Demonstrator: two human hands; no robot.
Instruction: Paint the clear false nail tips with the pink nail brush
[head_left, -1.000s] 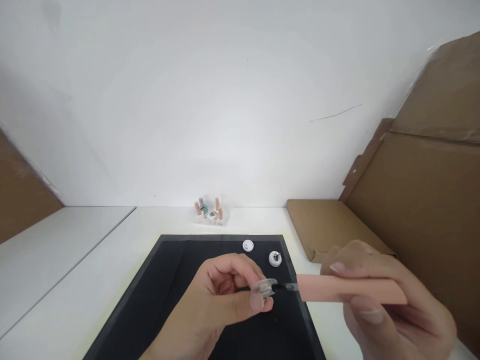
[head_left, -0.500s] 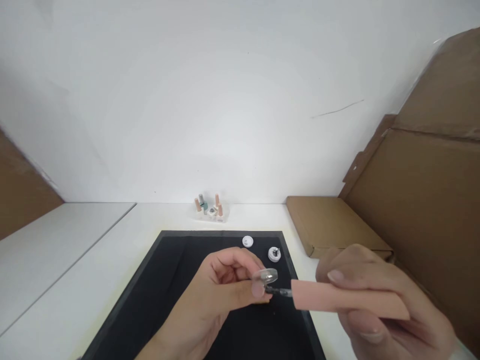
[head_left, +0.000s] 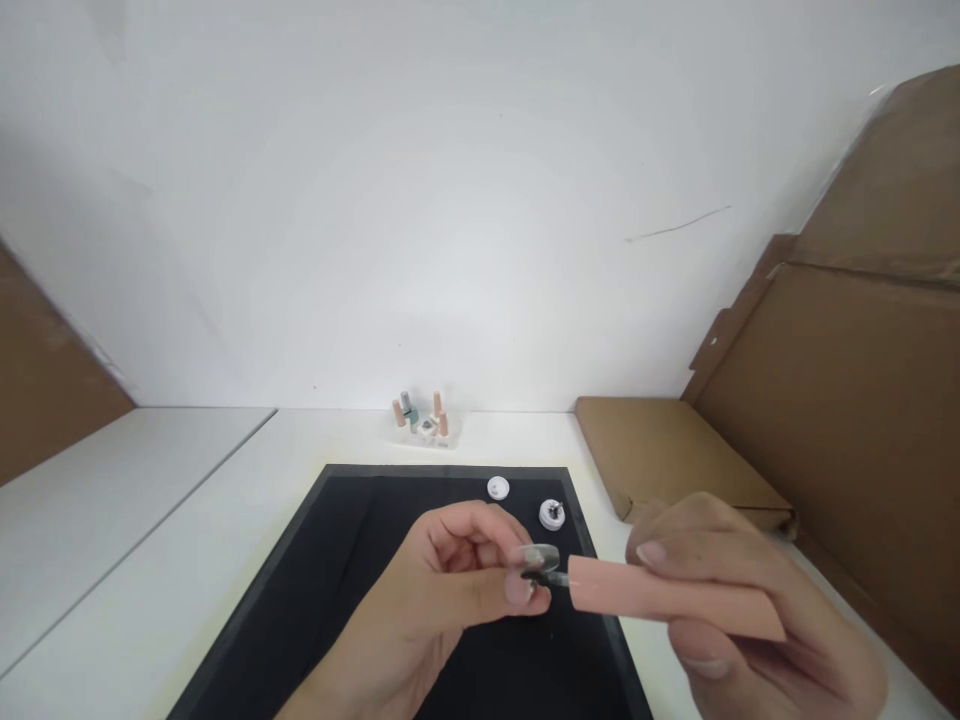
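Between thumb and fingers, my left hand (head_left: 457, 590) pinches a small clear oval piece (head_left: 538, 557) above the black mat (head_left: 300, 610). A long pink handle (head_left: 675, 598) is gripped in my right hand (head_left: 739, 600), lying nearly level. From the handle's left end a dark-tipped brush (head_left: 549, 578) reaches just under the clear piece, close to my left thumb. Whether the bristles touch the piece or the thumb cannot be made out.
A white lid (head_left: 498, 488) and a small round white jar (head_left: 552, 514) with dark bits lie on the mat's far right. Behind it stands a clear holder (head_left: 429, 440) with small bottles. A flat cardboard box (head_left: 675, 450) lies at right.
My right hand has moved slightly left with the pink handle, bringing the brush tip further under the clear piece. The whole view has shifted a little.
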